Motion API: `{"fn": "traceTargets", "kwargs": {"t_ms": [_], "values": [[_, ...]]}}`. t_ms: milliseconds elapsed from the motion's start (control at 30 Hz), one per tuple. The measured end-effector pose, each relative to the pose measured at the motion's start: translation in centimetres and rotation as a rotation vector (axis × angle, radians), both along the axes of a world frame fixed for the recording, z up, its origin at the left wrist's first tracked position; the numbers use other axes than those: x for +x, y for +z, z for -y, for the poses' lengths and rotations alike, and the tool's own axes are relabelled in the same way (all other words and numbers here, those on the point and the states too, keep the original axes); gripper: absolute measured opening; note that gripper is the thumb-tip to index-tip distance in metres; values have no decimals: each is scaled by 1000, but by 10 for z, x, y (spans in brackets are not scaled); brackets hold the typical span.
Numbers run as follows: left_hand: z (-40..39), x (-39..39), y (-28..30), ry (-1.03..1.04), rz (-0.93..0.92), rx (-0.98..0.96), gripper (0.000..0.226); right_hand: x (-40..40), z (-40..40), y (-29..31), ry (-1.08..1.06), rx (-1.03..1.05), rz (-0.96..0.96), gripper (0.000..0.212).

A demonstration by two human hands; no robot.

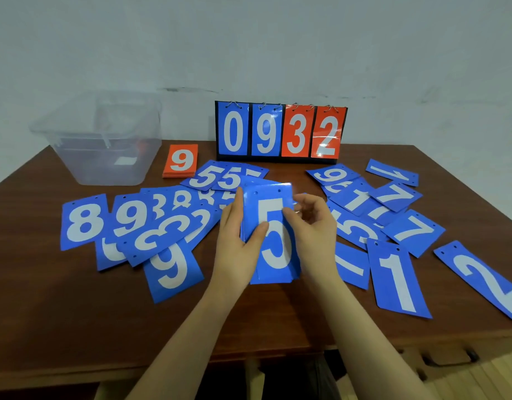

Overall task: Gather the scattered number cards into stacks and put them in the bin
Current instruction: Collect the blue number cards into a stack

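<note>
Cards stacked under the blue 5 (273,235) sit at table centre, pinched by your left hand (237,243) and steadied by your curled right hand (312,226); loosen either and they could fan out before reaching the bin (104,140) at ten o'clock.

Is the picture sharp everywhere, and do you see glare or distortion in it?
Head view: the centre is sharp, the 5 on the held stack reads clearly; the clear bin at far left looks soft and hazy; the red 2 on the scoreboard shows a glossy reflection; wide-angle distortion stretches the blue 2 card at the right edge; light is even, shadows faint.
</note>
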State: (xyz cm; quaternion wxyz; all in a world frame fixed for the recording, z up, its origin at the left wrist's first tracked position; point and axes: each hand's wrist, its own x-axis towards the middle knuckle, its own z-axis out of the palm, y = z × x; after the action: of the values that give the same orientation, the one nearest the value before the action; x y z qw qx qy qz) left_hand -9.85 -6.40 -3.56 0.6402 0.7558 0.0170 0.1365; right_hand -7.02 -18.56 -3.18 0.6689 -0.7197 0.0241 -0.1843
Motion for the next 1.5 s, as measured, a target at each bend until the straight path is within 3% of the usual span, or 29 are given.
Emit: {"fn": "traceTargets", "kwargs": {"t_ms": [167,233,300,400,600,833,1033,1267,1500], "values": [[-8,3,-5,44,-18,-9,69,5,33,-3,110,-204,-67,17],[-16,4,-10,78,11,12,68,8,62,-9,139,-526,-162,25],[-19,6,-13,92,24,29,67,9,86,-12,185,-890,-311,47],[-17,7,-17,91,4,36,67,9,101,-17,224,-1087,-442,71],[-13,10,-20,82,-13,89,66,12,94,-26,249,-1034,-423,75],[-25,7,-21,134,16,95,64,14,84,-17,197,-944,-232,24],[-40,9,-21,184,85,147,62,14,61,12,107,-424,-33,14],[-29,3,-18,87,93,-32,61,15,15,14,55,-41,-113,13],[-20,9,-16,134,91,-24,63,17,-28,-4,5,87,-147,10]]}}
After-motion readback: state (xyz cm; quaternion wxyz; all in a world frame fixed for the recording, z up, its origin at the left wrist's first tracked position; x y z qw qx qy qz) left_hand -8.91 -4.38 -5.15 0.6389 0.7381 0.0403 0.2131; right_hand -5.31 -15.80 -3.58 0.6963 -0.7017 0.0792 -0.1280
